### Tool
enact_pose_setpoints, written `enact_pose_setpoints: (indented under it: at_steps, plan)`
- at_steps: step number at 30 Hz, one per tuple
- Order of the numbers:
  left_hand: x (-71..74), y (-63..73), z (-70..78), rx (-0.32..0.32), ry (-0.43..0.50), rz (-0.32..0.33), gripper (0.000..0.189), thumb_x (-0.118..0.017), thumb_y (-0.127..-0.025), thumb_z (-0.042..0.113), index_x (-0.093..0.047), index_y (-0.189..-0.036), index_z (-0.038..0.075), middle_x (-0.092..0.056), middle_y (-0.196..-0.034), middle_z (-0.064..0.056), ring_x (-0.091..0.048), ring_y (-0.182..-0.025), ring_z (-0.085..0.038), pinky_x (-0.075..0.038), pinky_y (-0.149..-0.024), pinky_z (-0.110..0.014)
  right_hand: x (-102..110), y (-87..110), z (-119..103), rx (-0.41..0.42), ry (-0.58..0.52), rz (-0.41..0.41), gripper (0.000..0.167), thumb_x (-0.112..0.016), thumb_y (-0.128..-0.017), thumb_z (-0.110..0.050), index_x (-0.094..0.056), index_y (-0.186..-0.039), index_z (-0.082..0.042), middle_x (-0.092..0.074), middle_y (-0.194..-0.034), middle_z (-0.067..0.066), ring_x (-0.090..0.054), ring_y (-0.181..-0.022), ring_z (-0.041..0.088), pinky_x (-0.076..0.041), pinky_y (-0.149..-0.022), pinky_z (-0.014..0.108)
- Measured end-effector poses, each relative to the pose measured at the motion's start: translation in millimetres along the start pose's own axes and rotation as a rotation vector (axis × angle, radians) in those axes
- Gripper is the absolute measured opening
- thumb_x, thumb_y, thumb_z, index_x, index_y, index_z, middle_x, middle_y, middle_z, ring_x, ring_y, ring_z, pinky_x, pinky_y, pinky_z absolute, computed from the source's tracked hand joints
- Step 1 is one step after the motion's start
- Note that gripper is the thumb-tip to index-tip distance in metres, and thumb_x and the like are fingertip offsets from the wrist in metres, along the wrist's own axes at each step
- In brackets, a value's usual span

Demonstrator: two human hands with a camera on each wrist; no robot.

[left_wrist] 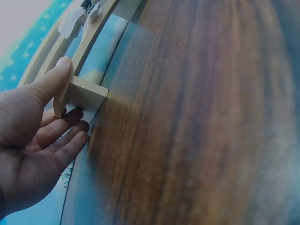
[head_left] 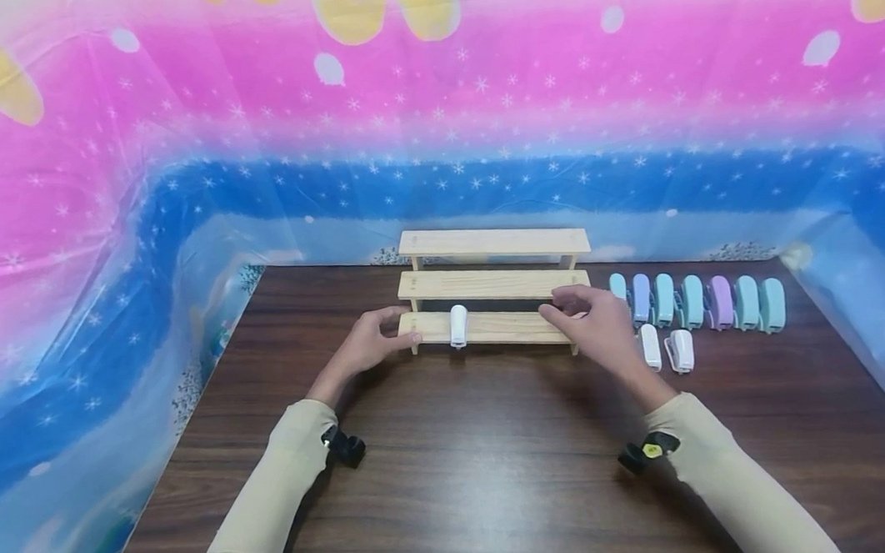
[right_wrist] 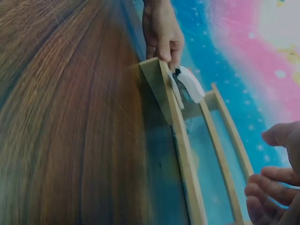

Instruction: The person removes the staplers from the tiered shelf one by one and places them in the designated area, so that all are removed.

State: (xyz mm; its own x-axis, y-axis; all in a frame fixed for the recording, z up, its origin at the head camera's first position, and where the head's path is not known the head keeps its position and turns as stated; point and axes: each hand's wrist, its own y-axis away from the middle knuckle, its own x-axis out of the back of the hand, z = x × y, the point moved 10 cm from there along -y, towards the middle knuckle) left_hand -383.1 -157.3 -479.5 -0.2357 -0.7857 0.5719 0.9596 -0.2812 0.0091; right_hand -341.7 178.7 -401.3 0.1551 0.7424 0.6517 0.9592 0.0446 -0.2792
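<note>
A three-step wooden display rack (head_left: pixel 491 282) stands towards the back of the table, with a white mini stapler (head_left: pixel 457 324) on the left part of its lowest step. My left hand (head_left: pixel 369 344) grips the left end of that step; in the left wrist view the thumb (left_wrist: pixel 60 75) lies on the board and the other fingers curl beneath. Over the right end of the rack, my right hand (head_left: pixel 599 325) hovers with relaxed, parted fingers. Nothing is between the right hand's fingers (right_wrist: pixel 276 174) in the right wrist view.
Right of the rack stands a row of teal, blue and purple staplers (head_left: pixel 690 301), partly behind my right hand. Before that row are two white staplers, one nearer (head_left: pixel 650 347) the hand and one further right (head_left: pixel 682 351). A patterned cloth (head_left: pixel 437 176) hangs behind the dark wooden table (head_left: pixel 468 476).
</note>
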Motion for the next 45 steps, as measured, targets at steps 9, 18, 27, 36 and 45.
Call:
enact_pose_setpoints:
  at_steps: [9, 18, 27, 36, 45]
  plan:
    - [-1.2, -0.5, 0.1, 0.001, -0.002, 0.001, 0.064, -0.078, -0.093, 0.030, -0.054, -0.144, -0.001, -0.059, -0.143, -0.021, -0.055, -0.133, -0.035, -0.047, -0.106, -0.051, -30, -4.5, -19, 0.080, -0.088, -0.022, 0.042, -0.077, -0.090, -0.047, -0.076, -0.116, -0.014, -0.076, -0.105, 0.004, -0.073, -0.088, 0.019, -0.060, -0.070, 0.040]
    - [-1.3, -0.1, -0.7, 0.009, 0.000, 0.003, 0.064, -0.078, -0.093, 0.030, -0.054, -0.144, 0.000, -0.058, -0.144, -0.021, -0.053, -0.135, -0.036, -0.045, -0.108, -0.051, -64, -8.6, -39, 0.097, -0.134, -0.050, 0.041, -0.077, -0.091, -0.044, -0.075, -0.118, -0.013, -0.076, -0.108, 0.006, -0.074, -0.088, 0.019, -0.060, -0.072, 0.039]
    - [-0.9, 0.5, 0.1, 0.003, 0.008, 0.001, 0.064, -0.078, -0.093, 0.029, -0.054, -0.144, -0.001, -0.058, -0.144, -0.022, -0.053, -0.135, -0.037, -0.044, -0.109, -0.051, -89, -8.2, -47, 0.058, -0.145, -0.038, 0.046, -0.077, -0.088, -0.049, -0.076, -0.117, -0.012, -0.077, -0.104, 0.003, -0.073, -0.090, 0.018, -0.060, -0.075, 0.040]
    - [0.4, -0.3, 1.4, -0.012, 0.021, 0.004, 0.062, -0.078, -0.093, 0.028, -0.055, -0.143, -0.002, -0.058, -0.143, -0.022, -0.054, -0.135, -0.036, -0.045, -0.109, -0.051, -102, -9.4, -46, 0.037, -0.144, -0.015, 0.050, -0.078, -0.085, -0.051, -0.077, -0.110, -0.007, -0.077, -0.093, 0.001, -0.073, -0.082, 0.014, -0.058, -0.074, 0.037]
    - [0.0, 0.7, 1.4, -0.014, 0.019, 0.002, 0.061, -0.078, -0.093, 0.028, -0.056, -0.143, -0.001, -0.058, -0.143, -0.021, -0.053, -0.135, -0.036, -0.044, -0.110, -0.052, -109, -8.9, -49, 0.023, -0.078, -0.014, 0.046, -0.079, -0.084, -0.054, -0.079, -0.099, -0.011, -0.076, -0.085, -0.001, -0.071, -0.078, 0.012, -0.056, -0.074, 0.036]
